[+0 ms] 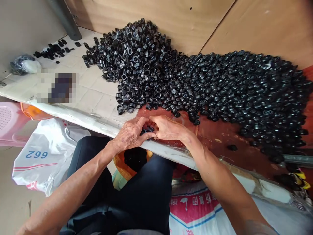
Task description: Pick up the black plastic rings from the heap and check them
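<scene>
Our left hand (129,133) has fingers curled round some black parts (148,129) over the table (91,109) edge; right hand (170,128) meets it, grip hidden. Big pile (227,85) behind: plenty left; done count unclear to us.

white sack (39,166): 662 or inverted 299; pink-printed sack (195,211): 集团

Bright, soft light fills the frame, with small glints on the black caps (244,88) at right and a pale sheen on the sack (36,163) at left; shade gathers under the table (97,94). Wide-angle stretch warps the borders, the upper-right corner darkens, coarse pixels mask a patch (62,87) at left
</scene>
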A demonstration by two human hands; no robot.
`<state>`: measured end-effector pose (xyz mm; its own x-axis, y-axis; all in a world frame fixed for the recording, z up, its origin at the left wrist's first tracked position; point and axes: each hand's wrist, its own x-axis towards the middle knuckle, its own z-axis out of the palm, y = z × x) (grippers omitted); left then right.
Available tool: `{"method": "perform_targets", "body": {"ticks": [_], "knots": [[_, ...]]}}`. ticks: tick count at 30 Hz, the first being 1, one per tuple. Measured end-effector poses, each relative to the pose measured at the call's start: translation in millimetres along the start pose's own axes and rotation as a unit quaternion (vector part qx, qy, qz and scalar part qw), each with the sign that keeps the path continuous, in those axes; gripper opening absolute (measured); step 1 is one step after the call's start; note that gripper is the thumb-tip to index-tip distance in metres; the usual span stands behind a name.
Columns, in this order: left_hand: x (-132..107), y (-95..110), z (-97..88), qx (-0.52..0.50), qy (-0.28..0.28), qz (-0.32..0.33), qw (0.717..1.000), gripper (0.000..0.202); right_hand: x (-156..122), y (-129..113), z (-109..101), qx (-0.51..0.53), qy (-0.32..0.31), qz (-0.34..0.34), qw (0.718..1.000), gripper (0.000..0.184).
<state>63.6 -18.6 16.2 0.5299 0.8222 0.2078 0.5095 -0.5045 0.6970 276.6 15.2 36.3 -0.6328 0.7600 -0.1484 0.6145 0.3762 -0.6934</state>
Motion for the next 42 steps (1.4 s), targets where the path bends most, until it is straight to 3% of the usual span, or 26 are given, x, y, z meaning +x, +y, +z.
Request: {"method": "perform_targets", "body": {"ticks": [3, 8, 12, 15, 16, 17, 19, 21, 23, 25, 28, 31, 34, 38, 42], "knots": [[-5, 1, -1.4, 0.009, 0.015, 0.031, 0.999, 0.030, -7, -10, 11, 0.012, 0.001, 0.015, 1.000, 0.017], [-25, 6, 0.0, 0.024, 0.021, 0.088, 0.996, 0.028, -32, -31, 33, 0.002, 0.063, 0.061, 0.996, 0.023], [-47, 14, -4.3, -0.013, 0.002, 0.100, 0.995, 0.021, -53, -56, 46, 0.011, 0.118, 0.031, 0.992, 0.030], [-60, 13, -15.5, -0.059, -0.035, 0.105, 0.992, 0.013, -67, -71, 49, 0.045, 0.091, 0.015, 0.995, 0.023], [-63, 9, -20.7, -0.060, -0.018, 0.094, 0.994, 0.011, -72, -71, 49, 0.067, 0.097, 0.021, 0.993, 0.022], [-65, 4, -26.4, -0.050, 0.018, 0.080, 0.995, 0.011, -78, -68, 49, 0.084, 0.128, 0.038, 0.988, 0.022], [-66, -13, -38.8, -0.007, 0.108, 0.033, 0.994, 0.014, -90, -51, 49, 0.080, 0.250, 0.098, 0.960, 0.023], [-61, -34, -50.4, 0.063, 0.165, -0.064, 0.982, 0.023, -103, -22, 52, -0.005, 0.388, 0.170, 0.906, 0.029], [-51, -54, -59.1, 0.139, 0.198, -0.153, 0.958, 0.041, -114, 10, 58, -0.131, 0.443, 0.241, 0.854, 0.049], [-38, -67, -63.5, 0.199, 0.178, -0.196, 0.944, 0.061, -116, 38, 65, -0.186, 0.433, 0.328, 0.819, 0.069], [-17, -69, -61.9, 0.284, 0.121, -0.227, 0.924, 0.084, -102, 61, 72, -0.193, 0.374, 0.377, 0.825, 0.082], [3, -59, -52.4, 0.312, 0.090, -0.211, 0.922, 0.089, -71, 66, 68, -0.202, 0.362, 0.361, 0.835, 0.083], [17, -49, -36.2, 0.306, 0.096, -0.190, 0.928, 0.086, -35, 62, 66, -0.207, 0.380, 0.309, 0.847, 0.072], [27, -40, -7.6, 0.272, 0.108, -0.151, 0.944, 0.084, 7, 47, 79, -0.182, 0.407, 0.274, 0.852, 0.068], [23, -38, 8.4, 0.215, 0.138, -0.097, 0.962, 0.099, 22, 30, 90, -0.147, 0.413, 0.225, 0.870, 0.070]]}}
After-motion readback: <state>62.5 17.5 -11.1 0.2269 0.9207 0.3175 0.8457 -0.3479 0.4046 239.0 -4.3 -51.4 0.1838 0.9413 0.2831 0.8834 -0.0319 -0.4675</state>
